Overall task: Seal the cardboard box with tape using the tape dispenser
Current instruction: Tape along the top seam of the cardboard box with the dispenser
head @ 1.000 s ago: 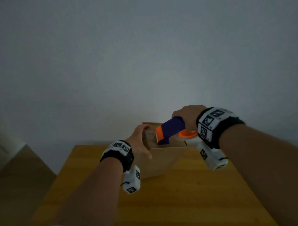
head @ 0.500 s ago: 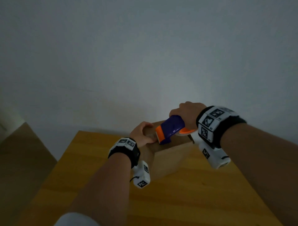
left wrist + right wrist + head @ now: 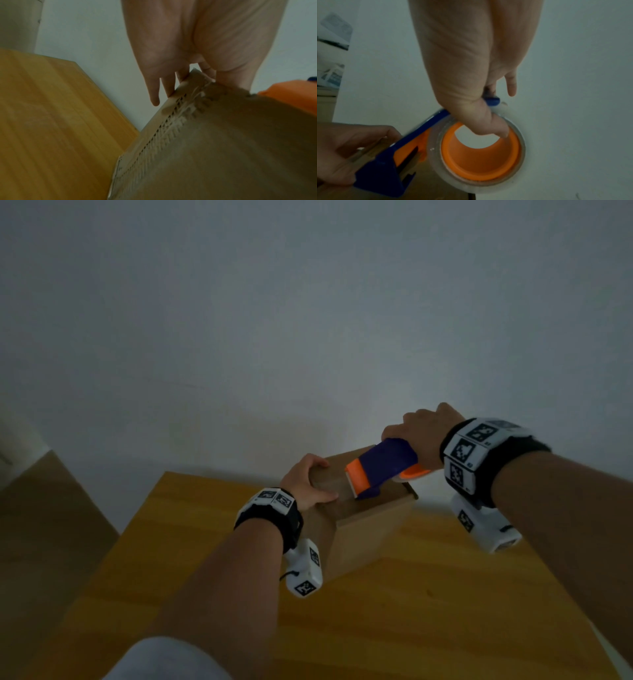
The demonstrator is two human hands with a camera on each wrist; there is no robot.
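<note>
Head high; wrist views close underneath.

All three views are dim and underexposed, with a grey-blue cast; the brightest patch is a soft glow on the wall [image 3: 342, 412] behind the box; the head view bends at its edges, stretching the forearms; both wrist views are soft with motion blur; shadows are faint and diffuse; no glare shows.
</note>
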